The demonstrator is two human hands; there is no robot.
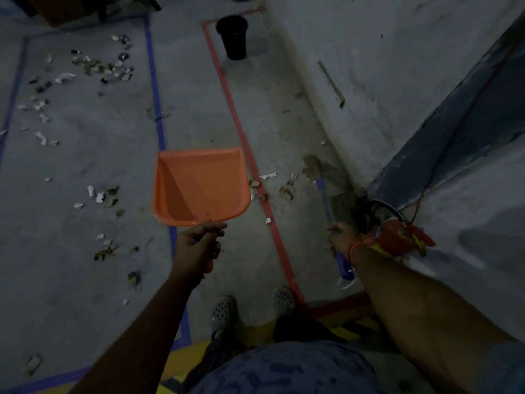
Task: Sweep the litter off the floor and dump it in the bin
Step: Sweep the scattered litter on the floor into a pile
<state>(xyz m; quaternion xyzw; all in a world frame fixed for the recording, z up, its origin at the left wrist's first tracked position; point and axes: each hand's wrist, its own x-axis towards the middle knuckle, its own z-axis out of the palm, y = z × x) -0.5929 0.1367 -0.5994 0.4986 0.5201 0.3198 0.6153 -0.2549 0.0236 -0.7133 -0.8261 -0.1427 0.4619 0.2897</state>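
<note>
- The left hand (199, 245) hides most of the orange dustpan (200, 186) handle, so only a small orange bit peeks out below the fist.
- The right hand (342, 236) covers the middle of the purple broom (326, 200) handle.
- The broom's bristles are blurry and blend into the dark floor by the wall.
- The litter (96, 66) bits are too small to tell what each one is.
- You cannot see inside the black bin (234, 36).
- A brown box (65, 8) is cut off by the top edge.
</note>
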